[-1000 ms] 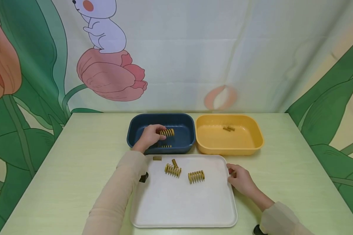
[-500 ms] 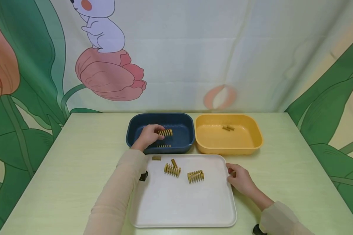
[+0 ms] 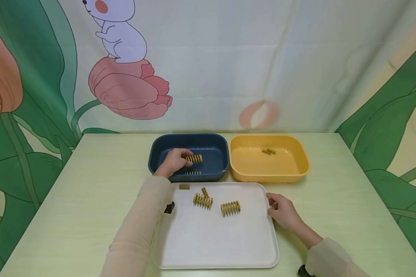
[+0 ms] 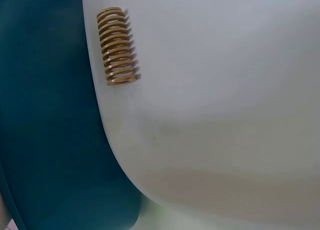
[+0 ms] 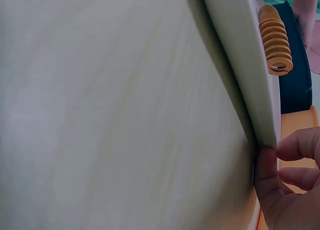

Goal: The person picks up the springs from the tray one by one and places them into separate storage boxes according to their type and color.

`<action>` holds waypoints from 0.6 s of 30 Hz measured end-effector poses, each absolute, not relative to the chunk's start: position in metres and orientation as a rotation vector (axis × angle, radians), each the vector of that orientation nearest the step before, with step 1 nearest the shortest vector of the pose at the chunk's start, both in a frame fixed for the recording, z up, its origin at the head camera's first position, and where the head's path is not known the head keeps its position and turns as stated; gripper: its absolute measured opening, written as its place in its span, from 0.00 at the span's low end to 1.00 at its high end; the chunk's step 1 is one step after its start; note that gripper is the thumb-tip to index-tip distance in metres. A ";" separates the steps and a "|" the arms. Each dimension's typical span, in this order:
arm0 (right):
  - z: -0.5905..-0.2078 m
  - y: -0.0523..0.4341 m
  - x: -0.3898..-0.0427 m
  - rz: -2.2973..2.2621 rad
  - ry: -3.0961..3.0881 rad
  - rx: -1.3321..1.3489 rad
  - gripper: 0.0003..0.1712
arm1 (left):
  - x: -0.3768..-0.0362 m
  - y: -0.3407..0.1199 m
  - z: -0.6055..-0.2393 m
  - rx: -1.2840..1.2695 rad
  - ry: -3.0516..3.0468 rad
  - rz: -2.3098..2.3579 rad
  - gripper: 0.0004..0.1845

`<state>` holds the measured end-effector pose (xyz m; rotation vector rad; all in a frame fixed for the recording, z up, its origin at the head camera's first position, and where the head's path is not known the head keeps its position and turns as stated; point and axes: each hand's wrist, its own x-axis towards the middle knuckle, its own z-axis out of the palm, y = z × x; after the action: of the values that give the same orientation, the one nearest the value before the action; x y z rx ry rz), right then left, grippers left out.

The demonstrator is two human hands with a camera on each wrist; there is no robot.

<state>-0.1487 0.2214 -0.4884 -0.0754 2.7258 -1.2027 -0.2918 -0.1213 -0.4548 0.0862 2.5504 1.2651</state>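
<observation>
My left hand point(image 3: 176, 160) reaches into the dark blue bin point(image 3: 216, 177) and holds a large yellow coil spring point(image 3: 195, 158) between thumb and fingers. A second spring point(image 3: 193, 172) lies below it, partly hidden behind the bin's front wall. With thumb and fingertips, my right hand point(image 3: 285, 211) pinches the right rim of the white tray point(image 3: 215, 246); the right wrist view shows the thumb point(image 5: 267, 162) against the tray's edge. Two large springs, one left point(image 3: 203, 201) and one right point(image 3: 230, 208), lie on the tray. Two small springs, one upright-looking point(image 3: 204, 192) and one at the top edge point(image 3: 184, 187), lie there too.
A yellow bin point(image 3: 270, 179) stands right beside the blue one, with a couple of small springs point(image 3: 269, 151) inside. Both bins sit just behind the tray on a pale green table point(image 3: 90, 192). A printed curtain point(image 3: 211, 77) hangs behind the table.
My left hand has sunk slightly lower in the blue bin with the large spring in its grip. The right hand keeps its place on the tray's rim.
</observation>
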 end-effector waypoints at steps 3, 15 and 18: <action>-0.489 0.221 -0.149 -1.210 2.726 -0.080 0.29 | -0.292 -0.122 -0.455 0.087 2.555 1.240 0.20; -0.490 0.222 -0.149 -1.213 2.725 -0.071 0.29 | -0.291 -0.123 -0.452 0.079 2.558 1.156 0.21; -0.490 0.222 -0.149 -1.205 2.723 -0.070 0.29 | -0.290 -0.123 -0.451 0.073 2.554 1.147 0.20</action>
<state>-0.1494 0.2219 -0.4905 -0.0696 2.7230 -1.2046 -0.2902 -0.1234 -0.4514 0.0732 2.5541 1.1471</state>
